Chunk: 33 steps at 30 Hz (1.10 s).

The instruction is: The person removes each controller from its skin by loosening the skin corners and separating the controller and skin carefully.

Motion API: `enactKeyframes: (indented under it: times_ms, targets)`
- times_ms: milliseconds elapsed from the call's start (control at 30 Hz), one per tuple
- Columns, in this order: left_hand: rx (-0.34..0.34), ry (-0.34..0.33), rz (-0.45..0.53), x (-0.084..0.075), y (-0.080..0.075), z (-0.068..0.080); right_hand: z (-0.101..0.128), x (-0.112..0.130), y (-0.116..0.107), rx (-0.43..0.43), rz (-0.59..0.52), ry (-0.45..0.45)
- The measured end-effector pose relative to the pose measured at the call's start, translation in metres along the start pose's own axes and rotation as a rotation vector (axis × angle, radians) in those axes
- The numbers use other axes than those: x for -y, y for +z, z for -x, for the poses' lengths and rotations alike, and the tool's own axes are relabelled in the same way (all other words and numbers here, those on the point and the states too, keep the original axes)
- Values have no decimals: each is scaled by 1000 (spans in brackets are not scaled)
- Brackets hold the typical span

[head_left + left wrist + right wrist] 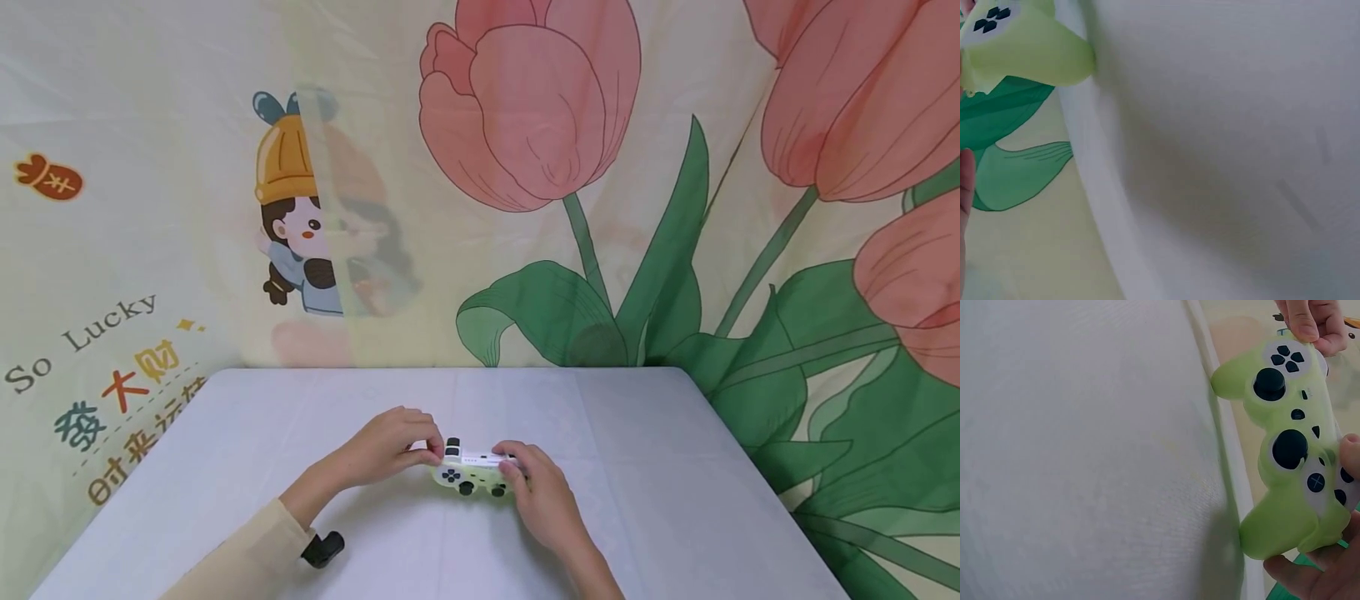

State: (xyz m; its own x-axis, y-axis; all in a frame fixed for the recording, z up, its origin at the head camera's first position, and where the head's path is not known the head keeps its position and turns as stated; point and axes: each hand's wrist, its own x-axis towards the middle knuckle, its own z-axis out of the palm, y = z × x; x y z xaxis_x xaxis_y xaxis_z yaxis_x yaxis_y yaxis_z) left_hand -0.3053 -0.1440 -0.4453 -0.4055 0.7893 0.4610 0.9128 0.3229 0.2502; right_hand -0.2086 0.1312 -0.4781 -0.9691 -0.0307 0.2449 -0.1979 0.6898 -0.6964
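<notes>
Green gamepad (1294,459), seemingly two-handed grip.

Pale grey-white bench (637,467), smooth cloth-like top, rounded far corners; printed fabric backdrop (150,100) hung close behind and on both sides; large pink tulips (525,100) with green leaves at right; cartoon girl in yellow hat (288,208) at left; "So Lucky" lettering (82,337) lower left; soft, even light.

Both forearms reach forward, left hand (390,447) and right hand (542,493) close together, fingers (1304,322) curled.
</notes>
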Motion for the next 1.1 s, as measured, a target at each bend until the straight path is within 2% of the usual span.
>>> enactKeyframes:
  times_ms: [200, 333, 500, 633, 967, 1100]
  targets:
    - [-112, 32, 124, 6, 17, 0, -3, -4, -4, -26, -21, 12]
    - [-144, 54, 102, 8, 19, 1, -5, -5, -3, -24, -45, 14]
    - [-138, 64, 22, 7, 15, 5, -6, -4, 0, -25, -49, 25]
    - [-142, 68, 2, 8, 14, 9, -7, -3, 1, -21, -50, 22]
    - [-169, 55, 54, 11, 18, 8, -11, -3, 4, -23, -47, 1]
    - [-157, 24, 85, 10, 19, 7, -15, -5, 4, 15, -81, 11]
